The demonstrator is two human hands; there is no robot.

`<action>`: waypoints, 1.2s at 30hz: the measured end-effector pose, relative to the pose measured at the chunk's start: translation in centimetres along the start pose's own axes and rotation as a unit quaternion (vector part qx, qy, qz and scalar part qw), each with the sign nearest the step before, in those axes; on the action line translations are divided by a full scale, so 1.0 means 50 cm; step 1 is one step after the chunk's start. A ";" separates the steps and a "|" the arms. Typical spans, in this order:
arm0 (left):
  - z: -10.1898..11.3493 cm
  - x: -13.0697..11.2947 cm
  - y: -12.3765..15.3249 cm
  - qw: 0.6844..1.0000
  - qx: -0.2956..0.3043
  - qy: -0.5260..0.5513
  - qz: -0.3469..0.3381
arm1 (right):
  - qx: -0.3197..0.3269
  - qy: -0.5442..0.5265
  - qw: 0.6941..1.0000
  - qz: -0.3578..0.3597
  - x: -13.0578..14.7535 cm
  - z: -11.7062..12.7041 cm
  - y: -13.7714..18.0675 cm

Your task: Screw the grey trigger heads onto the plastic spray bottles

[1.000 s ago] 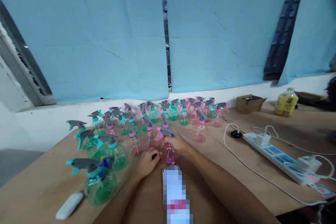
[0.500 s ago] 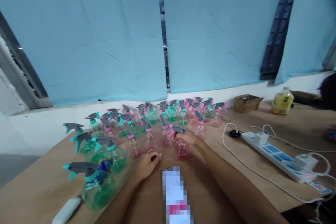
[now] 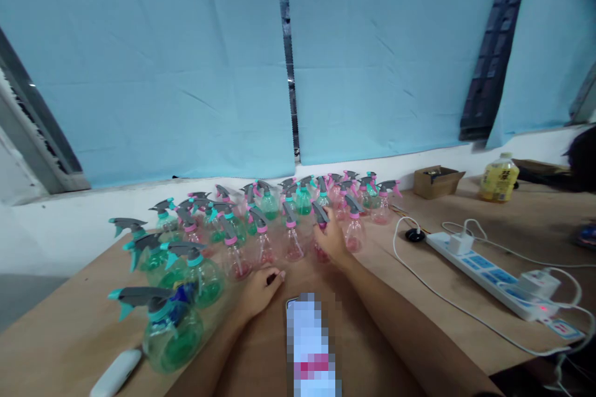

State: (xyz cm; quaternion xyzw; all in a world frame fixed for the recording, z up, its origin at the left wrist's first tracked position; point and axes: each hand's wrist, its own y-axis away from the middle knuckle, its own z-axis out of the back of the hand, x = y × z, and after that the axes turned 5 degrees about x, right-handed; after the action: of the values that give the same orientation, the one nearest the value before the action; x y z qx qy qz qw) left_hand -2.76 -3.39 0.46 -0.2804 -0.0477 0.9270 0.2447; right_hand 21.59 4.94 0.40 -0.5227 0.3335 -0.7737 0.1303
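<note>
My right hand (image 3: 333, 239) is wrapped round a small pink spray bottle (image 3: 321, 221) with a grey trigger head, standing it on the wooden table (image 3: 419, 285) in a row of similar pink bottles (image 3: 293, 242). My left hand (image 3: 259, 290) rests on the table nearer me, fingers loosely curled, with a small dark thing at the fingertips that I cannot make out. Several larger green spray bottles (image 3: 172, 335) with teal nozzles stand to its left.
A white power strip (image 3: 493, 276) with plugs and cables lies at right. A cardboard box (image 3: 436, 181) and a yellow drink bottle (image 3: 499, 178) stand at the far right. A white oblong object (image 3: 115, 373) lies near the front left edge. A blurred-out patch (image 3: 311, 347) lies between my forearms.
My right hand carried the pink spray bottle away from me and to the right, into the row of pink bottles. My left hand let go of it and stayed on the table.
</note>
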 end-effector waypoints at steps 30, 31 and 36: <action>-0.004 0.004 0.000 1.000 -0.002 -0.005 -0.014 | 0.045 0.041 0.995 0.083 -0.063 -0.033 0.031; -0.005 0.004 0.000 1.000 -0.002 -0.005 -0.014 | 0.048 0.035 0.995 0.076 -0.064 -0.033 0.032; -0.002 -0.001 0.002 1.000 0.000 -0.002 -0.014 | 0.037 0.036 0.995 0.088 -0.054 -0.030 0.034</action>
State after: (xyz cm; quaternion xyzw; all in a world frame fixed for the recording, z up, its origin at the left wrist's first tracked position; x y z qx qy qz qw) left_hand -2.72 -3.51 0.40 -0.2779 -0.0522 0.9241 0.2572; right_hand 21.13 5.74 -2.98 -0.4582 0.3533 -0.7895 0.2049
